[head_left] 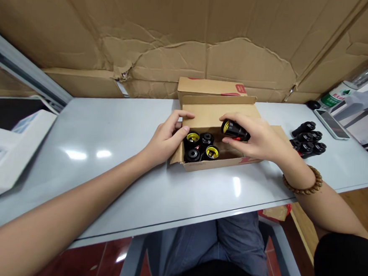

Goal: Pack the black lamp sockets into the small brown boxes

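An open cardboard box (215, 164) stands on the table, with its flaps raised at the back. Inside sit several black lamp sockets (199, 145) with brass-yellow interiors, standing open end up. My right hand (258, 137) grips another black lamp socket (235, 130) on its side above the box, with its yellow end facing left. My left hand (166, 137) rests against the box's left rim, its fingers curled over the edge and holding nothing. More black lamp sockets (308, 140) lie in a heap on the table to the right of the box.
The box stands on a pale grey table (105, 178). A smartphone (331, 124) and a black computer mouse (313, 105) lie at the far right. A white carton (13, 151) sits at the left edge. Torn cardboard sheeting (178, 41) covers the back.
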Motion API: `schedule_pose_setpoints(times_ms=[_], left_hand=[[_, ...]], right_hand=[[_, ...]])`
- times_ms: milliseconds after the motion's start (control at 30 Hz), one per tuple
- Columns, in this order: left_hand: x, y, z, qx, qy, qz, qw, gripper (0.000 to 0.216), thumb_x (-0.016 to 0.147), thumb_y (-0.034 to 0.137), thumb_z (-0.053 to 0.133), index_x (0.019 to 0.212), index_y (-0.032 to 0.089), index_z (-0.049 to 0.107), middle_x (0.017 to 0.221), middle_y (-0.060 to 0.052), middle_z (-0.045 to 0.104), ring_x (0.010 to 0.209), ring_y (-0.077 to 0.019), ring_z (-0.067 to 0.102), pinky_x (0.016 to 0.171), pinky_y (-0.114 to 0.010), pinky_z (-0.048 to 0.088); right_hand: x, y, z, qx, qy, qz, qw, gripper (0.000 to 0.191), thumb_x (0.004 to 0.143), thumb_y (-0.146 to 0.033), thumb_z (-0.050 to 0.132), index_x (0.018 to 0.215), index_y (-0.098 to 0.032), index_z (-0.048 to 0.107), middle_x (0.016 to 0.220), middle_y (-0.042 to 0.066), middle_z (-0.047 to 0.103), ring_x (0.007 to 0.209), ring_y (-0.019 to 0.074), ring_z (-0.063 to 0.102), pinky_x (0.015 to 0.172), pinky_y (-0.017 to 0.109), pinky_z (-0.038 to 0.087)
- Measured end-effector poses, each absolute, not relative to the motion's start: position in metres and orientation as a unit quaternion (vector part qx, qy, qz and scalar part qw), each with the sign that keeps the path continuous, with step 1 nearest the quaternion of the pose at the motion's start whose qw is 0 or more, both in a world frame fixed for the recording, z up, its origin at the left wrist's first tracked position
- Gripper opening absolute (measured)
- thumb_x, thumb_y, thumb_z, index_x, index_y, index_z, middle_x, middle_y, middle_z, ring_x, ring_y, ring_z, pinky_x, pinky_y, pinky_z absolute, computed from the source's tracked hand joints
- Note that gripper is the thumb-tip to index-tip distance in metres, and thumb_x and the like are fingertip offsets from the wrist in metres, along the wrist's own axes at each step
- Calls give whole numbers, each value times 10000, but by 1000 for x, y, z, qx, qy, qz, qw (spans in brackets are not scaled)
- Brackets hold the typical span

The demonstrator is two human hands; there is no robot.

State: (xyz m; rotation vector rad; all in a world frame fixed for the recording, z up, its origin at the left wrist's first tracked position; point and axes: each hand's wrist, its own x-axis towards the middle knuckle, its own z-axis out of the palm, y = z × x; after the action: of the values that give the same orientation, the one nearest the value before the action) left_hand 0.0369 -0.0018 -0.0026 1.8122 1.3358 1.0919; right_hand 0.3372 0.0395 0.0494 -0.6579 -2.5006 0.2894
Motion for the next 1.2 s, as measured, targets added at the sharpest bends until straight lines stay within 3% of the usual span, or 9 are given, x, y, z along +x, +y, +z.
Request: schedule_pose_setpoints(times_ms=[167, 333, 433, 567, 667, 767, 1000, 1200], left_hand=[[37, -1, -3, 690, 503, 419, 310, 387, 1053, 506, 564, 1359, 273, 598, 960, -30, 767, 902, -285, 723, 813, -408, 559], [37, -2, -2, 688, 506, 414, 315, 415, 1060, 520, 550, 1379, 258, 593, 985, -46, 775, 935, -300, 730, 823, -414, 570], [38, -2, -2, 688, 508, 412, 315, 427, 1059, 524, 549, 1383, 249, 594, 975, -44, 772, 934, -298, 730, 824, -410, 561], [37, -1, -3, 688, 505, 415, 315, 409, 1058, 514, 554, 1373, 258, 602, 946, -28, 766, 897, -283, 726, 809, -402, 552], [37, -1, -3, 690, 503, 417, 311, 404, 1056, 515, 558, 1364, 259, 606, 941, -26, 766, 899, -283, 726, 806, -402, 551], [37, -1, -2, 692, 505, 417, 304, 398, 1051, 512, 562, 1358, 262, 609, 941, -26, 761, 911, -286, 722, 801, -400, 546], [37, -1, -2, 694, 511, 411, 298, 415, 1049, 508, 556, 1372, 253, 610, 926, -29, 748, 893, -287, 704, 787, -399, 532], [37, -1, -3, 691, 508, 412, 309, 412, 1062, 513, 557, 1383, 258, 601, 958, -32, 760, 911, -292, 720, 809, -406, 554]], right_hand=[[338, 39, 51, -260, -928, 99, 249, 392, 1051, -263, 667, 1441, -233, 697, 1292, 116, 850, 1136, 307, 823, 984, 461, 664], [336, 38, 51, -250, -925, 122, 259, 533, 1073, -454, 706, 1544, -213, 645, 1457, 166, 794, 1291, 357, 783, 1110, 540, 638], [336, 39, 52, -248, -924, 134, 259, 544, 1114, -490, 635, 1576, -203, 629, 1514, 181, 767, 1344, 374, 763, 1160, 573, 610], [336, 38, 54, -267, -919, 142, 254, 525, 1138, -528, 578, 1571, -237, 631, 1514, 158, 772, 1340, 375, 762, 1165, 586, 604], [336, 38, 53, -264, -919, 135, 260, 599, 1083, -571, 675, 1576, -236, 620, 1511, 163, 769, 1326, 384, 764, 1143, 587, 622], [337, 38, 50, -264, -921, 120, 259, 587, 1033, -497, 763, 1547, -243, 639, 1483, 151, 781, 1295, 371, 780, 1109, 556, 646], [337, 39, 51, -256, -929, 86, 253, 358, 1061, -289, 681, 1407, -204, 706, 1254, 128, 857, 1092, 314, 831, 955, 464, 664], [336, 40, 49, -254, -925, 115, 260, 568, 1075, -496, 711, 1557, -207, 625, 1475, 177, 786, 1296, 370, 781, 1105, 558, 637]])
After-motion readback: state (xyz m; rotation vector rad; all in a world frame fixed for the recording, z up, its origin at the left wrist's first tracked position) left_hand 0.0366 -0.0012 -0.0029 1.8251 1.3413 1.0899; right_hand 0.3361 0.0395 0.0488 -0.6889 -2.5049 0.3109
